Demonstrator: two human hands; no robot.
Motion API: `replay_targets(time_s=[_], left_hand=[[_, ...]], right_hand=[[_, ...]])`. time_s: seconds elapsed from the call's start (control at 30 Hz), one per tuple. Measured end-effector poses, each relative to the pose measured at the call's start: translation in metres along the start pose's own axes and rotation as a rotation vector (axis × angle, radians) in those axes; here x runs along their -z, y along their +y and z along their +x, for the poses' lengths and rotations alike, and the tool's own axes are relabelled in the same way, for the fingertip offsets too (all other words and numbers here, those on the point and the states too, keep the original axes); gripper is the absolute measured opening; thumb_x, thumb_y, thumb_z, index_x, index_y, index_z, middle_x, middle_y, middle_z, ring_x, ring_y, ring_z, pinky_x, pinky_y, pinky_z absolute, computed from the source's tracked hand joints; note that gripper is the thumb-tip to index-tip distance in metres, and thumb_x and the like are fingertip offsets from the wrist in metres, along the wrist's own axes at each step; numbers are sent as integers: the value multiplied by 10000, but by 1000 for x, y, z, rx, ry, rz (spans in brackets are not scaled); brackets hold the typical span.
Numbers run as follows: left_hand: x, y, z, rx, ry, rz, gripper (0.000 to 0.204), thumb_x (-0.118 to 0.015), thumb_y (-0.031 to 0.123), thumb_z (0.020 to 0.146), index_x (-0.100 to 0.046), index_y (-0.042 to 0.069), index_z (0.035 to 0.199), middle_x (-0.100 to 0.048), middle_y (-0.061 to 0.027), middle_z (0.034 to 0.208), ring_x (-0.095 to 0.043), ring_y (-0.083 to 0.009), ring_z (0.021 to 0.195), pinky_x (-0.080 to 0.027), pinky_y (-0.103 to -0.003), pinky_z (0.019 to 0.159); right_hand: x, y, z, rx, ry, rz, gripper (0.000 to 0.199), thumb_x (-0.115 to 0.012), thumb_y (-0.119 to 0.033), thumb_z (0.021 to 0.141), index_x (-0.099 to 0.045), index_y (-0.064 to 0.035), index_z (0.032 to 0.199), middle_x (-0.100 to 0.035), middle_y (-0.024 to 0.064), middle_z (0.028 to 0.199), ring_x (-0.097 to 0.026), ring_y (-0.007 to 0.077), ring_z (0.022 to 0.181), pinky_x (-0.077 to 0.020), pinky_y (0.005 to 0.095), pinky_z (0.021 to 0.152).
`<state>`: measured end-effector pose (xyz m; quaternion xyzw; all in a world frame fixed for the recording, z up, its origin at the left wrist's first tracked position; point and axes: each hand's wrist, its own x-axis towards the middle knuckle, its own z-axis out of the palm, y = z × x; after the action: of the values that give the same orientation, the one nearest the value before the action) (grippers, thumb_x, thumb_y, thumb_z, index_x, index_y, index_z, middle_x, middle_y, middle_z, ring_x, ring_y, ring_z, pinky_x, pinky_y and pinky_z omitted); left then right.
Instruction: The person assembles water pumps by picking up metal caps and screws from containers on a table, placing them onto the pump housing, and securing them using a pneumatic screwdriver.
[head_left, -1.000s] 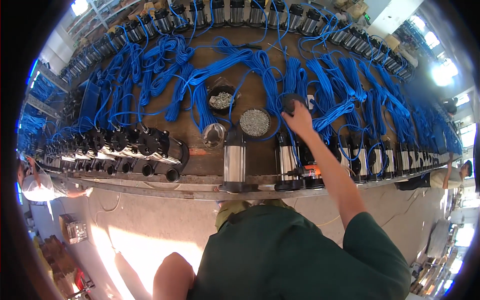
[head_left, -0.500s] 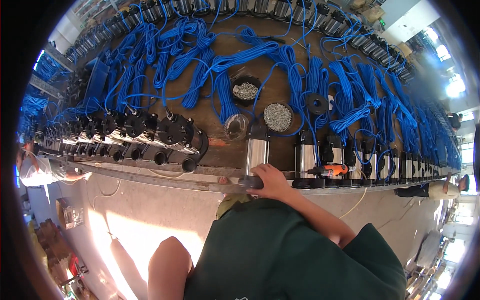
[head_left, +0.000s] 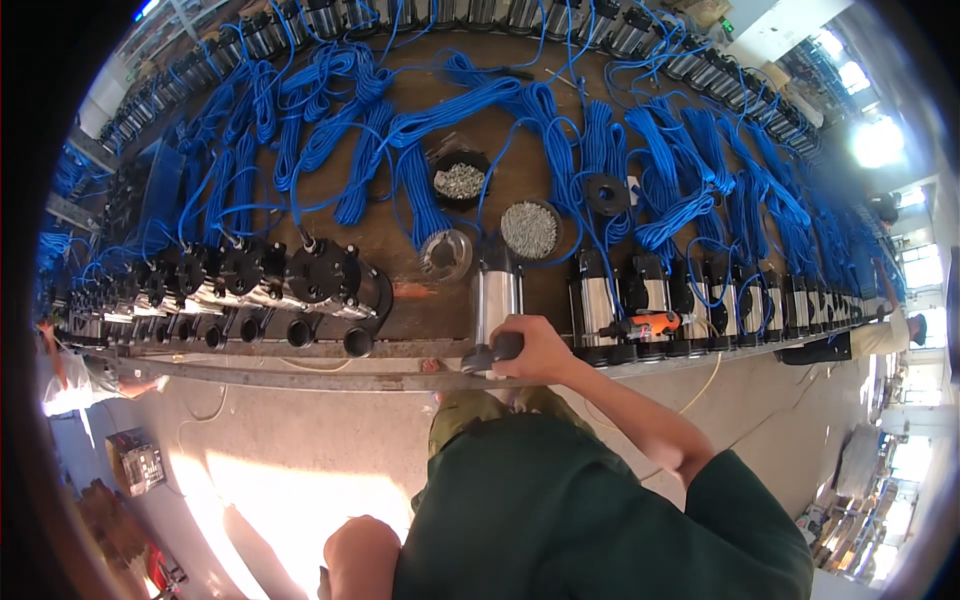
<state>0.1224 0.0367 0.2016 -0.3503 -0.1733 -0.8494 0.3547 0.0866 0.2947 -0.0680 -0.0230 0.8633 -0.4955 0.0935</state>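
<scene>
1 of your hands shows in the head view, the right hand (head_left: 540,352). Its fingers (head_left: 518,324) are bent most of the way in, with a narrow gap filled by a dark round piece (head_left: 508,346). That piece sits at the near end of a silver pump (head_left: 497,298); you cannot tell here whether it is separate or part of the pump. The pump's body runs away from your fingers, toward the middle of the brown bench (head_left: 435,322). Your left hand is out of sight, so its grip cannot be told.

To the right of your fingers, an orange power tool (head_left: 652,324) lies in front of a row of silver and black pumps (head_left: 594,300). To their left, well apart, a larger black-topped pump (head_left: 330,275) heads another row. Beyond your fingers, past the pump's far end, are 2 round containers of small metal parts: a nearer dish (head_left: 558,232) and a farther black bowl (head_left: 486,180). A clear round piece (head_left: 446,256) lies beyond and to the left of the fingers, near the pump's far end, and a black ring (head_left: 606,194) beyond and to the right. Farther out, bundles of blue cable (head_left: 455,108) spread across the bench.
</scene>
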Motion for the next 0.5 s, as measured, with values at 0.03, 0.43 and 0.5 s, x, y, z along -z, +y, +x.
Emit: replay_targets(time_s=[0.03, 0.43, 0.5], left_hand=[[40, -21, -24, 112, -64, 381, 238, -612, 270, 844, -595, 77, 980, -542, -40, 1006, -512, -168, 867, -397, -297, 807], [215, -230, -284, 1876, 855, -78, 329, -537, 329, 952, -541, 6, 1013, -557, -102, 838, -528, -222, 731, -491, -447, 775], [225, -231, -305, 1866, 767, 13, 274, -515, 275, 960, -548, 5, 992, -537, -88, 794, -515, -209, 713, -503, -440, 765]], right_hand=[[16, -9, -1, -73, 20, 101, 291, -750, -217, 591, -681, -24, 798, -644, 156, 787, -630, 278, 710, -499, 333, 706], [102, -73, -144, -243, 553, 1281, 400, -609, -334, 618, -549, 11, 811, -495, 98, 790, -487, 224, 765, -405, 312, 705], [101, -54, -148, -344, 638, 1354, 377, -587, -310, 649, -547, 8, 847, -501, 95, 819, -501, 233, 778, -430, 328, 741]])
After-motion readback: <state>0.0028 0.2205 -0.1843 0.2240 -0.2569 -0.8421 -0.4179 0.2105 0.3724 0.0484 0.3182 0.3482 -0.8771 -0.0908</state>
